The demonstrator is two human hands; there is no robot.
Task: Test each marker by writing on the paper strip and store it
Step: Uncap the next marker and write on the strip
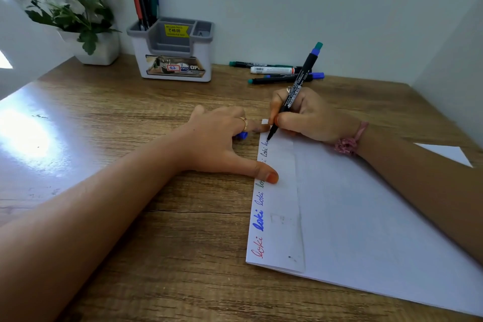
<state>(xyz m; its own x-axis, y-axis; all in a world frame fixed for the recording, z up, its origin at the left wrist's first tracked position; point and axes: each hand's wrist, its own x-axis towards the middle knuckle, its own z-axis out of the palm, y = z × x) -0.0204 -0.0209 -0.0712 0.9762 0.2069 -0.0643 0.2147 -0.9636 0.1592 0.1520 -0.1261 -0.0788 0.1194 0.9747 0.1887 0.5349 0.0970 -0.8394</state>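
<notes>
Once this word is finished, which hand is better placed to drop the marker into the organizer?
Likely the right hand: it already grips the marker. The left hand pins the paper strip and hides a blue cap, though it lies nearer the organizer.

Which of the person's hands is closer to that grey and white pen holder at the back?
Left. The left hand lies flat in front of the pen holder, holding the paper strip. The right hand, writing with a marker, is further right.
</notes>
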